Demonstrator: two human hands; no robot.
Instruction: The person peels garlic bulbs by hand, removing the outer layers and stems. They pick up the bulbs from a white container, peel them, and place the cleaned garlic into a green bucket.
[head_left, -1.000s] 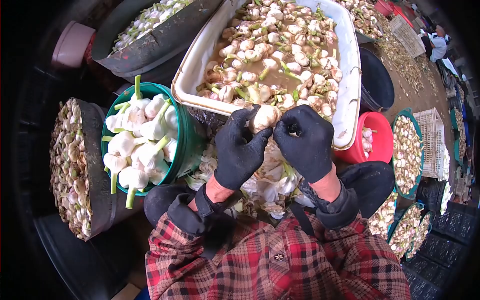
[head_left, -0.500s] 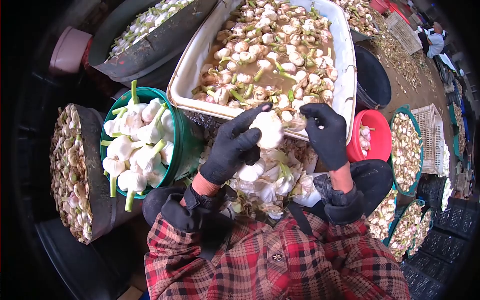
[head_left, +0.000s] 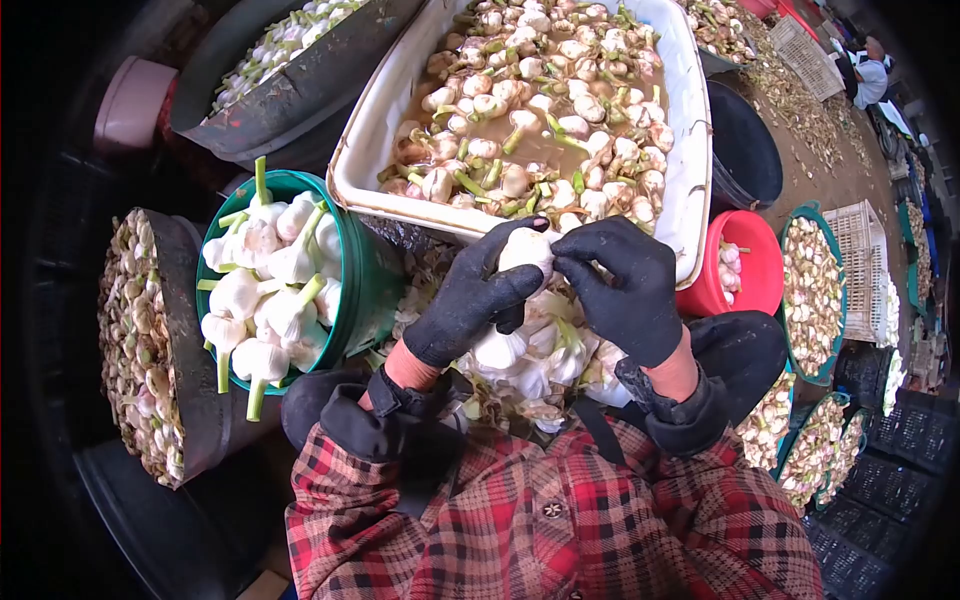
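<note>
My left hand (head_left: pixel 472 295), in a black glove, is wrapped round a white garlic bulb (head_left: pixel 526 256) near the front edge of the white tub. My right hand (head_left: pixel 622 285), gloved too, has its fingertips pressed together against the bulb's right side; whether they pinch a bit of skin is too small to tell. Below both hands lies a heap of white bulbs and peeled skins (head_left: pixel 535 372). Left of my left hand, a green bucket (head_left: pixel 372 290) holds clean white bulbs with green stems. The white tub (head_left: pixel 696 130) holds muddy water and unpeeled garlic.
A red bucket (head_left: pixel 762 265) with a few bulbs stands at the right. Baskets of garlic (head_left: pixel 812 290) and a pale crate (head_left: pixel 856 262) are farther right. Metal containers of garlic (head_left: pixel 205 330) stand at the left. Another person (head_left: pixel 870 80) sits at the far upper right.
My right hand has moved left from beside the tub's front edge onto the bulb. My left hand still holds the bulb, now slightly further left.
</note>
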